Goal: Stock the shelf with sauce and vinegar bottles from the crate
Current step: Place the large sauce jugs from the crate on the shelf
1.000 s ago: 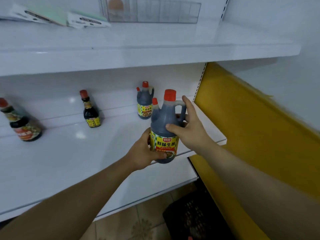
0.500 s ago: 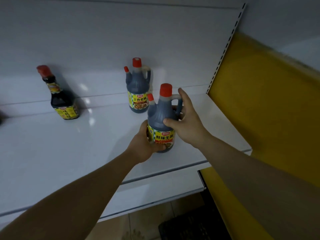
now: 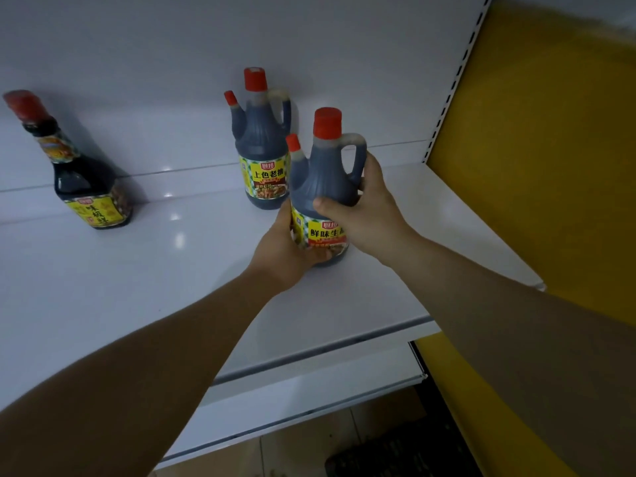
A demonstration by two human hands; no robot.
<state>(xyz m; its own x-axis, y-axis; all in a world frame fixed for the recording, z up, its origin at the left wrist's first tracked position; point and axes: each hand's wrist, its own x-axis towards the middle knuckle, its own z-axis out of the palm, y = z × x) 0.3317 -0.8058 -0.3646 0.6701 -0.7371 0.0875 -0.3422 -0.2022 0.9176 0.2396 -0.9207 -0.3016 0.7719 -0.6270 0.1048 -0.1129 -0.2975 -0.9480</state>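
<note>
Standing upright toward the right end of a white shelf (image 3: pixel 137 270), the handled soy sauce jug (image 3: pixel 323 180) shows a red cap, a small red-tipped spout on its left shoulder, a loop handle on its right and a yellow label with Chinese characters. Its base meets the shelf board; whether its full weight is down cannot be told. The left hand (image 3: pixel 285 249) cups the lower left of the body, covering part of the label. The right hand (image 3: pixel 364 215) grips the shoulder below the handle, thumb across the front and fingers curled round the back.

Just behind and to the left, a second jug (image 3: pixel 261 146) of the same shape stands close to the back panel (image 3: pixel 172 46); the two overlap in the view, so contact cannot be judged. Well apart on the left stands a slim dark bottle (image 3: pixel 89 187) with a red cap and a yellow label.

The shelf board is glossy and catches several small glints of light, and a seam runs along it near the back. A slotted upright (image 3: pixel 451 80) closes the white back panel on the right, and beyond it is a yellow wall (image 3: pixel 537 149). Below the front edge a lower shelf (image 3: pixel 309 401) juts out, also white. Under that lie brownish floor tiles (image 3: pixel 292 456) and a dark perforated crate (image 3: pixel 395 452) at the bottom right.
</note>
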